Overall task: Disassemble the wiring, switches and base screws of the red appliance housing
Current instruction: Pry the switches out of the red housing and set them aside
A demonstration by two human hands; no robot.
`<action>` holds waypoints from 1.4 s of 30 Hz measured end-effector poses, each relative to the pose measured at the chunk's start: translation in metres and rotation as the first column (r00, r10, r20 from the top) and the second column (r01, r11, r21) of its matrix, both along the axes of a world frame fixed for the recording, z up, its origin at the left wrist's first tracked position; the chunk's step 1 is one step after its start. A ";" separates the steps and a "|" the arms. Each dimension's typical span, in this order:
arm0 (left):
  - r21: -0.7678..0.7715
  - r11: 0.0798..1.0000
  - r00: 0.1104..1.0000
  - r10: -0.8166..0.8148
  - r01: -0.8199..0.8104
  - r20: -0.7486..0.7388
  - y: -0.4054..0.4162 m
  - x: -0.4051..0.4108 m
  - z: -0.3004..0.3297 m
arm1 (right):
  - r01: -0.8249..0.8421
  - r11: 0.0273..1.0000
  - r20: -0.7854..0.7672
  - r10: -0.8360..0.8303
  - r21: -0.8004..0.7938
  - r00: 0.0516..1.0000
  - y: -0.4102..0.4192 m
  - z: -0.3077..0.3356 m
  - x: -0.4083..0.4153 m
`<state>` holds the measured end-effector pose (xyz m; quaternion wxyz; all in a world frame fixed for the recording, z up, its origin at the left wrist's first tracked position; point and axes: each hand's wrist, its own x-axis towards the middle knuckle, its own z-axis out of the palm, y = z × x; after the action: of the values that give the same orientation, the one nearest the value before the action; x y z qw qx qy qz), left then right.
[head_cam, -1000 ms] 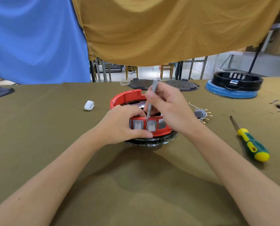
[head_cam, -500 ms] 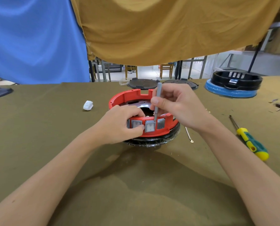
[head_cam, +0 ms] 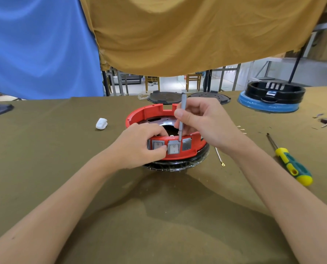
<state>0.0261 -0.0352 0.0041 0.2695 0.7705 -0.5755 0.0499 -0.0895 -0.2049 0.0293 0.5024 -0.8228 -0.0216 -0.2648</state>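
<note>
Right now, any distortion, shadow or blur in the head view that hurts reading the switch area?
Head view: wide-angle bowing curves the table edge; soft shadow falls in front of the red housing; the switches read sharp, though the left hand covers part; the background behind the curtains is overexposed.

Both forearms extended inward, left grip (head_cam: 139,144) and right grip (head_cam: 202,122) curled.

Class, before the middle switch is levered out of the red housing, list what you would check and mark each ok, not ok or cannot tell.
1. Left hand steadies housing: ok.
2. Right hand grips grey tool: ok.
3. Tool tip at middle switch top edge: ok.
4. Switch already proud of wall: ok.
5. Wires behind switch detached: cannot tell.
6. Left thumb clear of the tip: ok.
</note>
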 end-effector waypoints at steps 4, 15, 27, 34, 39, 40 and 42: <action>0.000 1.000 1.000 0.008 -0.008 -0.005 0.000 -0.001 0.000 | -0.078 0.989 0.064 0.087 -0.127 0.994 0.000 0.002 -0.004; -0.003 1.000 1.000 -0.006 0.006 0.022 -0.001 -0.002 0.001 | -0.094 0.991 -0.032 0.097 0.090 0.995 -0.005 -0.003 0.002; 0.026 0.999 0.999 0.031 -0.031 0.019 0.000 -0.007 0.004 | -0.065 0.977 -0.006 0.068 0.202 0.998 -0.007 -0.006 0.003; 0.024 0.981 0.953 0.183 -0.195 0.241 0.002 -0.027 0.016 | -0.092 0.900 0.118 0.045 0.427 0.992 -0.012 -0.007 0.006; 0.006 0.912 0.877 0.392 -0.410 0.276 -0.004 -0.037 0.010 | -0.082 0.876 0.106 0.036 0.475 0.994 -0.013 -0.009 0.009; 0.016 0.905 0.878 0.407 -0.425 0.251 -0.003 -0.037 0.011 | -0.073 0.874 0.104 0.026 0.481 0.994 -0.013 -0.011 0.009; 0.045 0.911 0.909 0.403 -0.410 0.106 0.000 -0.034 0.015 | -0.058 0.855 0.095 0.010 0.516 0.995 -0.012 -0.015 0.010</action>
<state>-0.0084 -0.0356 0.0186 0.2002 0.8786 -0.4160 0.1222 -0.0800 -0.2174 0.0148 0.7083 -0.6442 0.0134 -0.2883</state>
